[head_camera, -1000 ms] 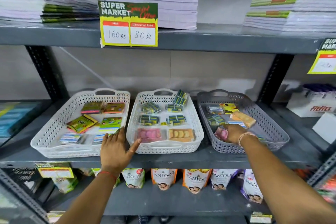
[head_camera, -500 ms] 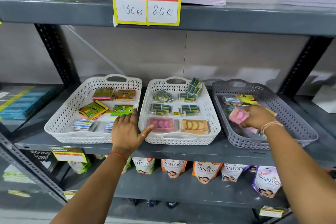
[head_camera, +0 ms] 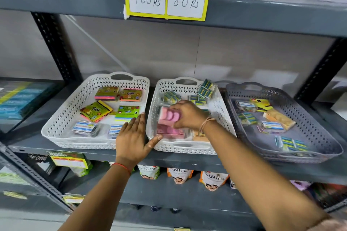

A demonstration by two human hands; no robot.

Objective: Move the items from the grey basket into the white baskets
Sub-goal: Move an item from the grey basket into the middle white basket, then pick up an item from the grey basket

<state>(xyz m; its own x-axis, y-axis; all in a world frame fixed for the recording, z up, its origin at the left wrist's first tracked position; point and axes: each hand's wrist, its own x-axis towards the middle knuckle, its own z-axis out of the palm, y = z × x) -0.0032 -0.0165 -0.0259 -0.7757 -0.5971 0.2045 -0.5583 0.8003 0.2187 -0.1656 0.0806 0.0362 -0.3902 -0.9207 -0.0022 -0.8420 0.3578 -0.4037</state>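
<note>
The shelf (head_camera: pixel 244 163) carries two white baskets (head_camera: pixel 56 129) and a grey basket (head_camera: pixel 328 146). The left hand (head_camera: pixel 131 137) lies flat and spread. The right hand (head_camera: pixel 187 116) pinches a pink pack (head_camera: pixel 167 117) over the middle basket (head_camera: pixel 187 148); it looks light and stiff, easiest held by its edges

Middle white basket (head_camera: pixel 223 118) is pretty packed: green packs at the back, pink pack (head_camera: pixel 170 132) up front, right hand (head_camera: pixel 188 116) hovering over it. Left of it, the left hand (head_camera: pixel 131 139) plugs the gap. Right of it, the grey basket (head_camera: pixel 319 137) has bare floor, though it's blurry.
</note>
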